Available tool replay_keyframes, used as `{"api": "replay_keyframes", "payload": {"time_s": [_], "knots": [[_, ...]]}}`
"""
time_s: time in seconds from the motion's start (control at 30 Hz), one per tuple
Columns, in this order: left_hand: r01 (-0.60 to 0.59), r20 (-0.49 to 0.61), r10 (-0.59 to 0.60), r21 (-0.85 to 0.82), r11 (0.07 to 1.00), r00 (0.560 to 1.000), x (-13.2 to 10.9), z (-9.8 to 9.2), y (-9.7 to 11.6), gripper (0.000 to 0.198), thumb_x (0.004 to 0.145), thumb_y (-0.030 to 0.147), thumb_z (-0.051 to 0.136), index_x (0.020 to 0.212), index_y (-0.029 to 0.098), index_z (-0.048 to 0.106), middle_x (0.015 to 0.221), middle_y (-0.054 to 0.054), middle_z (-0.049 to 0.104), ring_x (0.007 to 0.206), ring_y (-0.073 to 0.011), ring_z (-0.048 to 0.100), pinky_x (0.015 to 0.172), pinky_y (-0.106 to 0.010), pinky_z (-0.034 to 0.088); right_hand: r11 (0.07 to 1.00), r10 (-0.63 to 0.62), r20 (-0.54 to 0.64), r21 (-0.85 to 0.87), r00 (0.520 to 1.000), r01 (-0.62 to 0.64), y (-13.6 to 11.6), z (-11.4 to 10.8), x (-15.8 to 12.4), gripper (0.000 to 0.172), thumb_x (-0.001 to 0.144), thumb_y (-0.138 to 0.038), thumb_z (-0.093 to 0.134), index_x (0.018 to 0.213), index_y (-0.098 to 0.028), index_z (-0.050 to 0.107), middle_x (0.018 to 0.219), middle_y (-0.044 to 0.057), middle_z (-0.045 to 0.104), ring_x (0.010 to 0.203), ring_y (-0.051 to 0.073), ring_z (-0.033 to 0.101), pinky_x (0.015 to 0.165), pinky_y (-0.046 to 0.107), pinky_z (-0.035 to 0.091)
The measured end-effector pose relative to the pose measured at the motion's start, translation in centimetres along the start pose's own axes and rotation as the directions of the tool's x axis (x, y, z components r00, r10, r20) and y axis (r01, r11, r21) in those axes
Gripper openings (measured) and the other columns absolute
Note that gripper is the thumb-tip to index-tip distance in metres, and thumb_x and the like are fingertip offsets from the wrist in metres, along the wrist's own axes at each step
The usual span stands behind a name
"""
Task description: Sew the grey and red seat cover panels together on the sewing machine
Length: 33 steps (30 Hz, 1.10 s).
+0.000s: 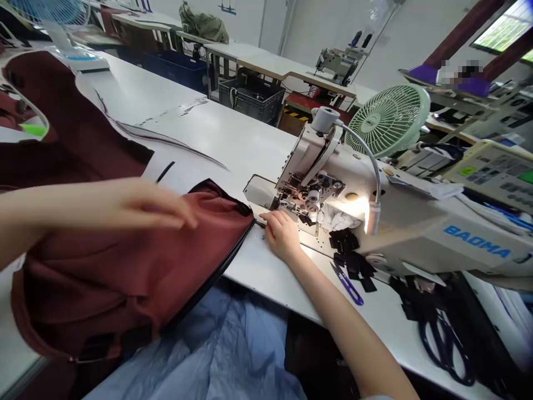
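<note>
My left hand [145, 206] lies flat, fingers stretched out, on a maroon fabric piece [137, 272] spread over the white table [233, 139]. My right hand [282, 233] rests on the table at the fabric's black-edged corner, right beside the needle area of the white sewing machine [375, 216]. Its fingers curl at the fabric edge; what they pinch is hidden. The machine's lamp lights that spot.
Small black fabric pieces [347, 250] and blue thread snips [347, 286] lie right of my right hand. Large scissors [445, 339] sit farther right. A green fan [389, 119] stands behind the machine. More maroon fabric [70, 128] is piled at left.
</note>
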<state>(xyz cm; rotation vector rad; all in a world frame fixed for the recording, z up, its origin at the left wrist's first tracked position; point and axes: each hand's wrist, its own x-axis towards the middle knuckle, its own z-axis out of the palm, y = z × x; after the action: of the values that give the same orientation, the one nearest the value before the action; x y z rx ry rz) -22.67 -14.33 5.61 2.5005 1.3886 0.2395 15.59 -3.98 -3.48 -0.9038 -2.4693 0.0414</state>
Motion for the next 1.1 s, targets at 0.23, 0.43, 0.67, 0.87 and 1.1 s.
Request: {"api": "replay_keyframes", "payload": {"time_s": [0.23, 0.43, 0.67, 0.87, 1.1], "knots": [[0.013, 0.119, -0.001, -0.104, 0.994, 0.993, 17.4, -0.5, -2.7, 0.038, 0.084, 0.049, 0.054, 0.103, 0.023, 0.074, 0.102, -0.004, 0.075, 0.102, -0.0218, 0.061, 0.092, -0.025, 0.043, 0.991, 0.094, 0.071, -0.107, 0.993, -0.086, -0.5, 0.1, -0.1, 0.028, 0.092, -0.012, 0.044, 0.107, -0.018, 0.067, 0.103, 0.009, 0.067, 0.094, 0.022, 0.061, 0.078, 0.032, 0.048], [-0.034, 0.301, 0.128, -0.299, 0.954, 0.945, 18.8, 1.2, -3.5, 0.043, 0.084, 0.054, 0.054, 0.094, 0.017, 0.075, 0.095, -0.005, 0.074, 0.09, -0.019, 0.064, 0.078, -0.021, 0.045, 0.987, 0.13, 0.077, -0.1, 0.988, -0.122, -0.3, 0.4, -0.1, 0.027, 0.094, -0.013, 0.044, 0.108, -0.019, 0.066, 0.105, 0.008, 0.067, 0.093, 0.021, 0.062, 0.073, 0.029, 0.047], [-0.054, 0.315, 0.169, -0.344, 0.938, 0.934, 18.0, 2.7, -2.1, 0.038, 0.085, 0.048, 0.052, 0.087, 0.015, 0.072, 0.092, -0.005, 0.071, 0.085, -0.0185, 0.061, 0.073, -0.022, 0.043, 0.987, 0.141, 0.084, -0.094, 0.986, -0.134, -0.4, 0.4, 0.1, 0.026, 0.094, -0.014, 0.044, 0.105, -0.019, 0.067, 0.104, 0.008, 0.068, 0.094, 0.021, 0.063, 0.073, 0.029, 0.047], [-0.002, 0.295, 0.09, -0.288, 0.958, 0.951, 16.3, 1.2, -1.2, 0.037, 0.084, 0.048, 0.057, 0.098, 0.017, 0.072, 0.1, -0.005, 0.072, 0.091, -0.019, 0.062, 0.076, -0.021, 0.044, 0.986, 0.134, 0.107, -0.115, 0.985, -0.122, -0.3, 0.2, 0.0, 0.026, 0.094, -0.014, 0.045, 0.106, -0.018, 0.068, 0.104, 0.009, 0.069, 0.096, 0.022, 0.062, 0.074, 0.031, 0.047], [0.305, 0.057, -0.301, -0.057, 0.951, 0.952, 0.0, -5.8, -0.3, 0.071, 0.088, 0.063, 0.044, 0.133, 0.009, 0.057, 0.128, -0.004, 0.061, 0.114, -0.016, 0.057, 0.102, -0.029, 0.04, 0.986, 0.167, 0.254, -0.036, 0.953, -0.163, -3.4, -0.7, 5.2, 0.043, 0.104, -0.042, 0.033, 0.115, -0.018, 0.067, 0.11, 0.011, 0.071, 0.1, 0.024, 0.064, 0.079, 0.031, 0.045]]}}
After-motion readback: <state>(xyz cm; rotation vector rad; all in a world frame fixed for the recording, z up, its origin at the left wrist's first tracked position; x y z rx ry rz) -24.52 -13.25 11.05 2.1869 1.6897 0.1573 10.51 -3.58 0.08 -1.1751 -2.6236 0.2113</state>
